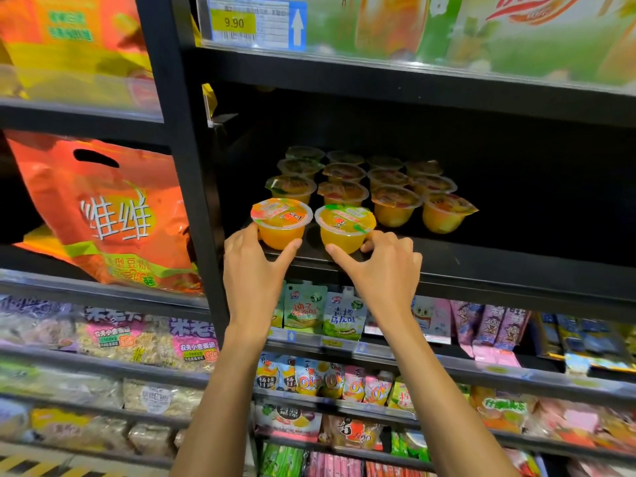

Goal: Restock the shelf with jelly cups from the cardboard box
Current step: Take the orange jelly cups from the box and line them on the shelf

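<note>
The right side of the black shelf (pixel 516 259) is bare, so a hand could slide in there with nothing in the way. On the left, rows of jelly cups (pixel 364 187) fill the shelf from the back toward the front. Two more cups (pixel 281 223) sit at the front edge, each with a hand (pixel 253 270) around it (a small gap stays between them). The shelf above (pixel 413 87) hangs low over the cups.
</note>
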